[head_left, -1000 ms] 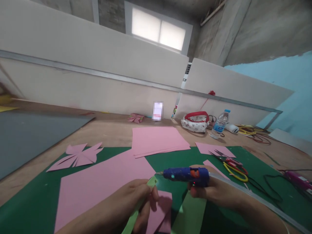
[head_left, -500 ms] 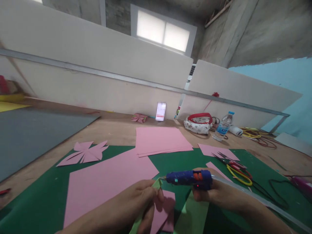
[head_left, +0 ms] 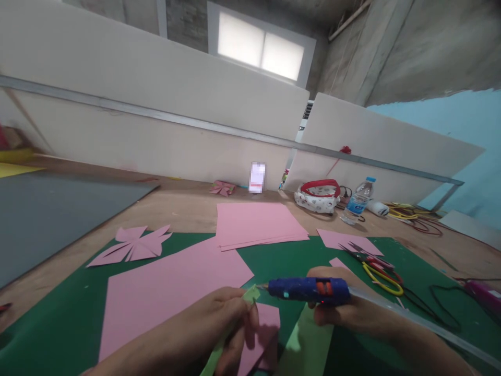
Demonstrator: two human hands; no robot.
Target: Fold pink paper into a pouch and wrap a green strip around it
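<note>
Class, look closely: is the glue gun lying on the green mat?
No, the right hand holds the glue gun above the mat.

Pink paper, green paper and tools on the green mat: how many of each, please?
Pink paper: 6 (large sheet, stack, cut shape, right sheet, small scrap, piece under hands)
Green paper: 2 (strip, sheet)
Glue gun: 1
Scissors: 1
Total: 10

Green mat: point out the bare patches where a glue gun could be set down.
Bare green mat lies between the pink stack and scissors, and left below the cut pink shape. Crowded around both hands: left hand, right hand, glue gun.
</note>
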